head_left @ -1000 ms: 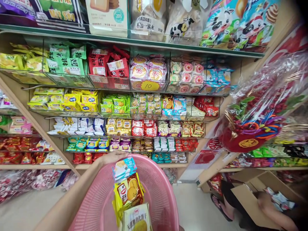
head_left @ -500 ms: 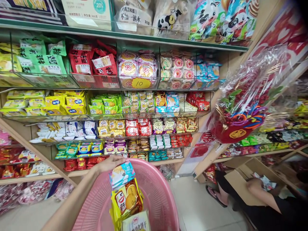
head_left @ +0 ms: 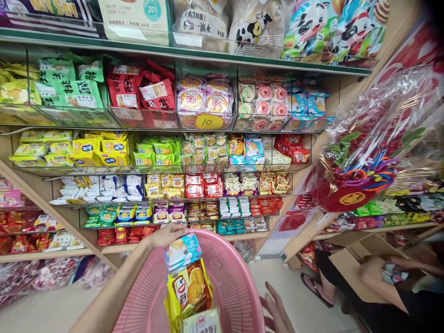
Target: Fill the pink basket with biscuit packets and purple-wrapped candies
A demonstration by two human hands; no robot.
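Observation:
A pink plastic basket [head_left: 239, 273] with perforated sides fills the lower middle. My left hand [head_left: 168, 235] is closed over its far rim, its fingertips partly hidden. Inside the basket lies a line of packets: a blue-and-white biscuit packet [head_left: 183, 252] close by that hand, a yellow-and-brown biscuit packet [head_left: 190, 286] below it, and a pale packet [head_left: 203, 323] cut off by the bottom edge. At the basket's right side, my right hand [head_left: 276, 311] is partly in view, fingers stretched and apart, with nothing visible in it.
Stepped shelves [head_left: 156, 171] of wrapped snacks stand ahead behind clear dividers. A yellow price tag [head_left: 209, 121] reads 10. To the right hangs a plastic-wrapped red decoration [head_left: 347, 185]. Below it, another person sits with a cardboard box [head_left: 357, 277], a hand near a small packet [head_left: 395, 274].
My right hand has come into view beside the basket. The whole scene has shifted slightly rightward. My left hand stays at the rim, and the other person's hand has moved near a packet.

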